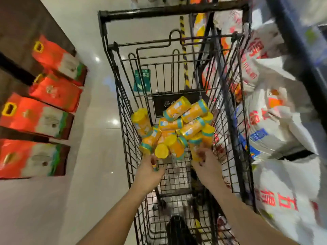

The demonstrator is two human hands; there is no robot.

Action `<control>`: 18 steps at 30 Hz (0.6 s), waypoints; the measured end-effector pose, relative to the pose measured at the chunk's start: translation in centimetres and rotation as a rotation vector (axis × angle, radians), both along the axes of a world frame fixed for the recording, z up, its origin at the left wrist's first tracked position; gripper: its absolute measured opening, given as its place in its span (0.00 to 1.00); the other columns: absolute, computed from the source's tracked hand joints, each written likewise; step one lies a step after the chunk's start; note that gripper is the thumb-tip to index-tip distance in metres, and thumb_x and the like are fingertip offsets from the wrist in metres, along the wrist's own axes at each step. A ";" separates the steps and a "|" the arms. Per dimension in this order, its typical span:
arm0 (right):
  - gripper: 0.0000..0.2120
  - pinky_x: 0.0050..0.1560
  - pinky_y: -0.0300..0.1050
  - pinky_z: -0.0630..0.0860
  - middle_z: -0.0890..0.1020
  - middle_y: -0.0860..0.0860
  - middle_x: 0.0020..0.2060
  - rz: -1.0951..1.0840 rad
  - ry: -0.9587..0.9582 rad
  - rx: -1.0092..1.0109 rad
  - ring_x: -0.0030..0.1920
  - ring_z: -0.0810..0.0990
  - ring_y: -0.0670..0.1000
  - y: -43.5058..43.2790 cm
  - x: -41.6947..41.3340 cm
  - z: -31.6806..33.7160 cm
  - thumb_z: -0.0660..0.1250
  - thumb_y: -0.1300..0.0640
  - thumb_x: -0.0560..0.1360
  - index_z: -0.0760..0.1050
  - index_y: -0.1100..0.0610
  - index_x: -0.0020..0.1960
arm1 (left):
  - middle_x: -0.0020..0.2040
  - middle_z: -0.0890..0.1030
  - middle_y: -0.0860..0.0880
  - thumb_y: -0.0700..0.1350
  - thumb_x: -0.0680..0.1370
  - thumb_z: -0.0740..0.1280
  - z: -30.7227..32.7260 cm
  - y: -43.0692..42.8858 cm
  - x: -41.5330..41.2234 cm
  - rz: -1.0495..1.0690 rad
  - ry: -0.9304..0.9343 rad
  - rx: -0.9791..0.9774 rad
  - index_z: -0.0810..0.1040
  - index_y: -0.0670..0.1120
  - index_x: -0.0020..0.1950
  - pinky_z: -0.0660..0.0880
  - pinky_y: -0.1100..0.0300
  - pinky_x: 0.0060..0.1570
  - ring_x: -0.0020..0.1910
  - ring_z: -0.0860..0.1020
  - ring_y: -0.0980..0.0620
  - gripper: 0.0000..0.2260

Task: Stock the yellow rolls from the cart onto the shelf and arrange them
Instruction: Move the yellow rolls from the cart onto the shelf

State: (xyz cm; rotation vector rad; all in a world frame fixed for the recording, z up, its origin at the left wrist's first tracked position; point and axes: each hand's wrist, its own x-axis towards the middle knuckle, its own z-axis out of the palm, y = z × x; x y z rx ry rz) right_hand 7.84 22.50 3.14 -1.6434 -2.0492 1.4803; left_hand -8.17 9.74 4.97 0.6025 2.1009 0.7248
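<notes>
Glossy white shop floor [99, 147], black wire cart [113, 68] in the aisle, yellow rolls [178, 124] all heaped in its basket. Left hand [150, 171] grips one at the pile's near edge, right hand [207, 165] is curled round another just beside it. Red bags [53, 91] on the left, white sacks [276, 121] on the right.

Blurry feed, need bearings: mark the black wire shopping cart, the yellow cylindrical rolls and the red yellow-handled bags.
black wire shopping cart [173, 11]: head view, thick far bar
yellow cylindrical rolls [192, 129]: head view, side of central roll
red yellow-handled bags [23, 115]: head view, one bag's red face
</notes>
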 end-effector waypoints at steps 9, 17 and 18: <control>0.31 0.65 0.52 0.67 0.74 0.49 0.67 0.361 -0.243 0.120 0.68 0.70 0.55 5.1 -6.7 -11.0 0.72 0.48 0.74 0.66 0.49 0.73 | 0.63 0.74 0.47 0.46 0.72 0.72 -9.9 3.5 -2.0 -0.032 0.087 -0.191 0.71 0.47 0.67 0.70 0.62 0.52 0.61 0.75 0.47 0.24; 0.47 0.71 0.59 0.65 0.62 0.55 0.76 0.479 -0.257 0.074 0.75 0.61 0.59 6.5 -9.7 -17.6 0.73 0.49 0.72 0.46 0.51 0.81 | 0.77 0.57 0.49 0.46 0.72 0.76 -15.4 5.6 -2.4 -0.143 0.100 -0.235 0.50 0.52 0.80 0.66 0.52 0.69 0.73 0.62 0.48 0.45; 0.48 0.71 0.60 0.66 0.62 0.55 0.76 0.484 -0.259 0.067 0.75 0.61 0.60 6.5 -9.8 -18.2 0.73 0.50 0.73 0.45 0.51 0.81 | 0.77 0.56 0.48 0.46 0.72 0.76 -15.8 5.7 -2.5 -0.157 0.113 -0.253 0.49 0.52 0.80 0.67 0.51 0.69 0.73 0.62 0.47 0.46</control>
